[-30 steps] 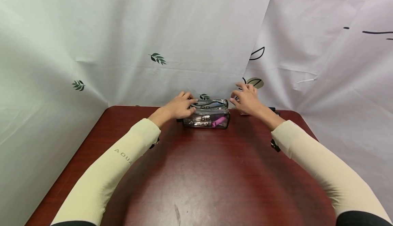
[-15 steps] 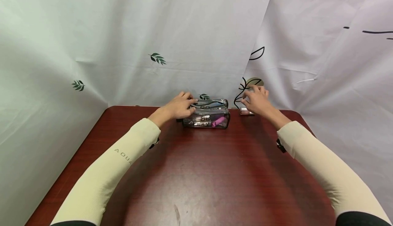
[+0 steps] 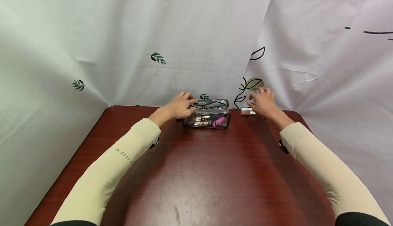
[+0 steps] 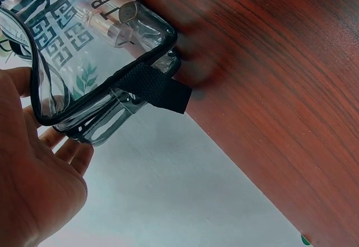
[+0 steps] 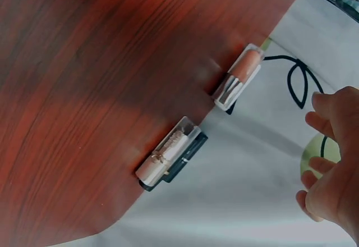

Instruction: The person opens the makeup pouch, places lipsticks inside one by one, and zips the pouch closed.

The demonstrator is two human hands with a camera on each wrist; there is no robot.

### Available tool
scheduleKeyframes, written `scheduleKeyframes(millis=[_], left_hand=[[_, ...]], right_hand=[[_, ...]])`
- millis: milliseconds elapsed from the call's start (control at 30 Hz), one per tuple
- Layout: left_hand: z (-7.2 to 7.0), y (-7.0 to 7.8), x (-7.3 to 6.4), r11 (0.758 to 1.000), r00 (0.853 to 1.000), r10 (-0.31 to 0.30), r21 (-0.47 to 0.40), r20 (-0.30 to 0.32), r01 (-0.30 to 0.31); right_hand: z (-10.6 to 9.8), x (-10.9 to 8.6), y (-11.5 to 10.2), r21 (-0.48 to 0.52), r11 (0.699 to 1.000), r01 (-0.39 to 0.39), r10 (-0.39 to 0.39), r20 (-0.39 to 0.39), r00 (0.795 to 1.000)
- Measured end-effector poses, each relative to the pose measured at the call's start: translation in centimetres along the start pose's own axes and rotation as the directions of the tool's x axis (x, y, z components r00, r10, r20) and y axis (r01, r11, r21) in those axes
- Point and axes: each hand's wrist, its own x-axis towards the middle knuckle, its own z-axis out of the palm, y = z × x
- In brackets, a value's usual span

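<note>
Our left hand (image 3: 177,107) curls its fingers on a clear, black-trimmed pouch (image 3: 210,114); our right hand (image 3: 262,104), fingers loosely apart, hovers over two lipsticks (image 5: 240,78). All sits on a dark red wooden table (image 3: 196,171) against leaf-printed white curtains (image 3: 172,42).

clear black-trimmed pouch (image 3: 209,115) stands at the desk's far edge; two small lipstick tubes (image 5: 238,79) lie just beside it.

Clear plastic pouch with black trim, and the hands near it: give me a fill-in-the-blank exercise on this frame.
1. The clear plastic pouch with black trim is gripped by the ___ hand.
2. The right hand hovers over ___ small lipstick tubes at the table's far edge.
3. The dark red wooden table is backed by a white ___ printed with leaves.

Missing: left; two; curtain
</note>
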Motion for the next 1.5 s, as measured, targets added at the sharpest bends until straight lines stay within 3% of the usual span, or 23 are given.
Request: scheduleKeyframes(millis=[267, 300, 433, 500, 567, 800, 1033, 1100, 1200, 1300, 1433, 1500], left_hand=[[-4.9, 5.9, -3.8, 0.998, 0.999, -0.046, 0.039, 0.015, 0.045], [-4.8, 5.9, -3.6, 0.998, 0.999, -0.052, 0.029, 0.016, 0.052], [-7.7, 9.0, -5.6, 0.999, 0.998, -0.045, 0.007, 0.045, 0.045], [-8.5, 9.8, -6.1, 0.999, 0.997, -0.049, -0.008, 0.058, 0.050], [-8.5, 9.8, -6.1, 0.999, 0.997, -0.051, -0.011, 0.061, 0.051], [-5.5, 6.7, -4.3, 0.998, 0.999, -0.031, 0.047, 0.011, 0.030], [-8.1, 9.3, -5.9, 0.998, 0.998, -0.044, -0.030, 0.054, 0.046], [-8.1, 9.3, -5.9, 0.999, 0.997, -0.043, -0.027, 0.058, 0.045], [-6.6, 7.7, -5.0, 0.999, 0.999, -0.027, 0.021, 0.027, 0.026], [-6.4, 7.4, -4.8, 0.999, 0.999, -0.030, 0.023, 0.027, 0.029], [-8.0, 9.2, -5.9, 0.998, 0.997, -0.050, -0.033, 0.056, 0.052], [-8.3, 9.7, -6.1, 0.999, 0.997, -0.050, -0.017, 0.052, 0.051]], right_hand=[[1.3, 0.0, 0.7, -0.056, 0.998, -0.005, 0.006, 0.019, 1.000], [1.5, -0.1, 0.8, -0.058, 0.998, -0.005, 0.006, 0.018, 1.000], [2.6, -0.2, 1.3, -0.062, 0.998, -0.007, 0.009, 0.024, 1.000], [3.0, -0.2, 1.5, -0.067, 0.998, -0.013, 0.016, 0.035, 0.999], [3.4, -0.1, 1.7, -0.078, 0.997, -0.018, 0.022, 0.048, 0.999], [4.5, -0.3, 2.1, -0.096, 0.995, -0.015, 0.020, 0.054, 0.998], [5.2, -0.6, 2.5, -0.110, 0.994, -0.018, 0.028, 0.084, 0.996], [5.4, -0.6, 2.7, -0.115, 0.993, -0.015, 0.026, 0.096, 0.995], [5.6, -0.6, 2.8, -0.121, 0.993, -0.004, 0.017, 0.102, 0.995], [5.7, -0.6, 2.8, -0.119, 0.993, 0.006, 0.005, 0.095, 0.996], [5.8, -0.5, 2.8, -0.113, 0.994, 0.012, -0.002, 0.086, 0.996], [5.8, -0.6, 2.7, -0.111, 0.994, 0.011, -0.001, 0.088, 0.996]])
